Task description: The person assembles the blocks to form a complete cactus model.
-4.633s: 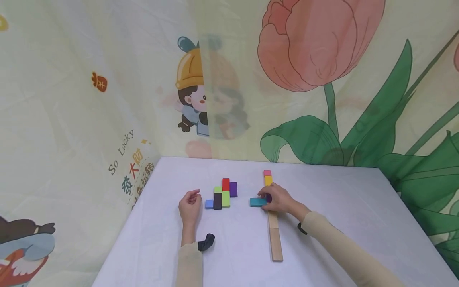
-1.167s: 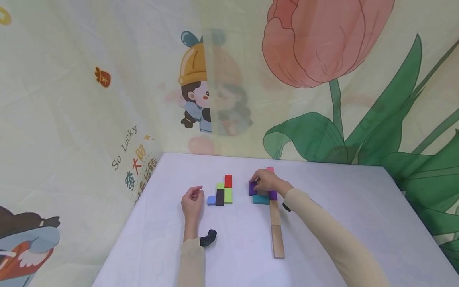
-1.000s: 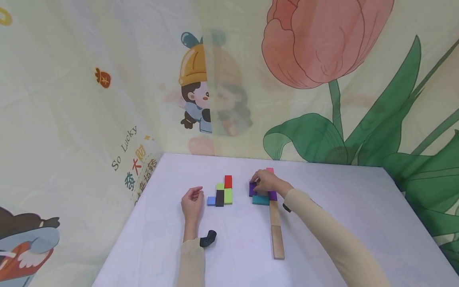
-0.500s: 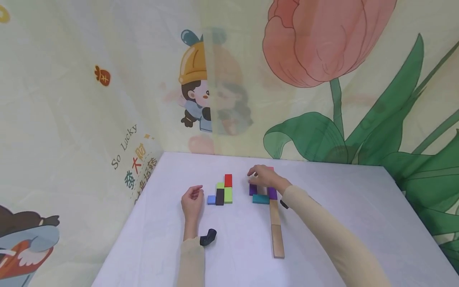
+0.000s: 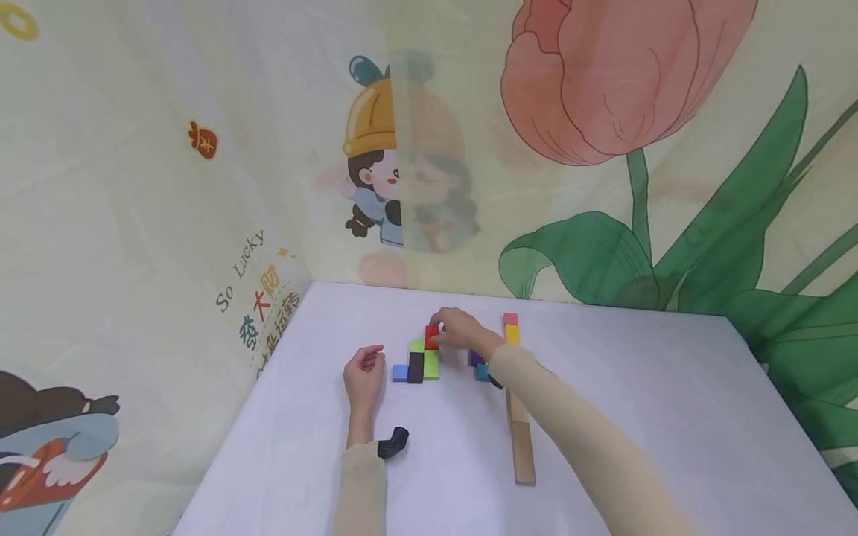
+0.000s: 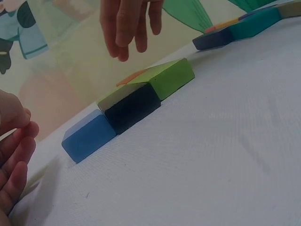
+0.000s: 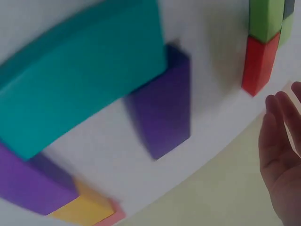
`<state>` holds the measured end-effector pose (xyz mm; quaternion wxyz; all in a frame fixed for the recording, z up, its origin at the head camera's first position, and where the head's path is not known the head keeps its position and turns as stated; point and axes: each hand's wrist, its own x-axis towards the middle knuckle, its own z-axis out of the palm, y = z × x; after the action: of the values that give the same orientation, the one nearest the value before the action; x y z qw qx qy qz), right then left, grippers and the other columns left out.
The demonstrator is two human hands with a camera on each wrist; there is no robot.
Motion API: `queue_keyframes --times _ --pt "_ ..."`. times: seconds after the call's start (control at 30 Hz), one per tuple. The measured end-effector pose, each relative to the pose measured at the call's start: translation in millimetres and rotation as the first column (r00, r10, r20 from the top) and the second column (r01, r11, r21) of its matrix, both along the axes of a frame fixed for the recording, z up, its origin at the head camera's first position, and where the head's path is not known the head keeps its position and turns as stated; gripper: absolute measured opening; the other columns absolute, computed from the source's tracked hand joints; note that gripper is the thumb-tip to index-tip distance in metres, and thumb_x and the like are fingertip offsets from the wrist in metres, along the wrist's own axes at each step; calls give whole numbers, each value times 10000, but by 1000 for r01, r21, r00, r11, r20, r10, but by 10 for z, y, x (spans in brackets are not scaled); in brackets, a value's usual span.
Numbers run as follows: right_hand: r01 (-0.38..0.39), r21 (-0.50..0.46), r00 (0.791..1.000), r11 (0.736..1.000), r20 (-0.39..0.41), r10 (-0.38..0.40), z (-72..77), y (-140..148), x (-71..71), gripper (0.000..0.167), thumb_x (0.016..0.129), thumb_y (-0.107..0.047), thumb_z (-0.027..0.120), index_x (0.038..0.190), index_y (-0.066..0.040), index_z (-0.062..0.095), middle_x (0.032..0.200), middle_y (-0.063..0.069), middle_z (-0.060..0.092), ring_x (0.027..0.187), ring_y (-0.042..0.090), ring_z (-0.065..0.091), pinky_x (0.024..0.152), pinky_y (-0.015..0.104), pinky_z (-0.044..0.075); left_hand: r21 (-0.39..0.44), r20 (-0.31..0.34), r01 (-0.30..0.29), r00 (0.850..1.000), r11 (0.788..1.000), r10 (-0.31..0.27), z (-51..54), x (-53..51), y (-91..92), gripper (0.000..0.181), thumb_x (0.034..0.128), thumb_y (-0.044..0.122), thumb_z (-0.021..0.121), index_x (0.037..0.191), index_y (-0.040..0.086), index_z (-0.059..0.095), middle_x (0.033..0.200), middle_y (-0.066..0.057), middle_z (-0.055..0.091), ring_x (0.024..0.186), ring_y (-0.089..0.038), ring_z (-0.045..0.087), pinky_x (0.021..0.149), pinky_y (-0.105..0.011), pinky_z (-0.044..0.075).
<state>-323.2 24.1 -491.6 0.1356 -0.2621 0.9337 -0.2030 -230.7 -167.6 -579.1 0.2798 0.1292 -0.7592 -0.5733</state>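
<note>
My right hand (image 5: 459, 329) is at the red block (image 5: 432, 338), its fingers spread around it in the head view. In the right wrist view a gap shows between the fingers and the red block (image 7: 259, 63), and the left wrist view shows this hand (image 6: 133, 23) above the blocks. The red block meets a light green block (image 5: 431, 365), beside a black block (image 5: 415, 368) and a blue block (image 5: 400, 373). My left hand (image 5: 365, 376) rests on the table left of them, loosely curled and holding nothing.
Right of the hands, a teal block (image 7: 89, 70) joins a purple block (image 7: 164, 108). A line of blocks runs front to back, with pink (image 5: 511, 318) and yellow (image 5: 512, 333) at the far end and bare wood (image 5: 523, 452) nearest. A printed cloth hangs behind the table.
My right hand has let go of the purple block, now standing against the teal block, and moved left to the red block. The left hand has stayed in place.
</note>
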Motion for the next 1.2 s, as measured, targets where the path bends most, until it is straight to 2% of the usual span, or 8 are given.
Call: queue_keyframes --times 0.17,0.33,0.53,0.73,0.9,1.2 --pt "-83 87 995 993 -51 87 -84 -256 99 274 918 -230 705 1154 -89 703 1132 58 664 987 195 589 920 362 498 7 7 3 1000 1000 -3 2 5 18 106 888 4 654 959 5 732 841 -125 693 695 -126 579 649 -127 449" --pt "-55 149 995 987 -73 66 -180 -390 153 237 928 -251 698 1124 -123 732 1148 35 677 1010 174 603 952 349 495 8 17 19 1000 1000 -19 -8 13 27 110 892 7 652 967 3 732 853 -124 700 714 -145 602 663 -139 464" --pt "-31 122 995 992 -96 42 -189 -421 136 231 926 -236 700 1120 -116 736 1152 43 691 1034 193 611 947 368 498 -8 5 -4 1000 1000 4 -4 11 19 109 890 2 650 961 4 732 849 -130 704 698 -130 598 655 -132 460" --pt "8 102 992 995 -125 5 -216 -430 127 201 920 -198 701 1096 -110 742 1128 44 702 1004 188 616 903 368 511 5 29 13 999 1000 -13 -8 -1 11 115 903 22 642 976 10 729 871 -127 707 721 -156 603 665 -137 460" --pt "45 83 993 996 -113 -35 -233 -437 130 220 895 -193 729 1091 -95 738 1102 51 707 956 188 605 890 376 510 12 25 13 1000 1000 -14 -38 2 20 113 897 26 646 970 14 732 863 -121 707 717 -154 605 665 -143 466" --pt "31 81 992 996 -121 -21 -222 -455 108 248 902 -181 717 1138 -104 720 1121 43 702 982 197 596 919 376 500 -5 11 2 1000 1000 -2 -14 -12 12 111 898 17 646 965 11 733 855 -127 707 712 -157 610 669 -147 471"
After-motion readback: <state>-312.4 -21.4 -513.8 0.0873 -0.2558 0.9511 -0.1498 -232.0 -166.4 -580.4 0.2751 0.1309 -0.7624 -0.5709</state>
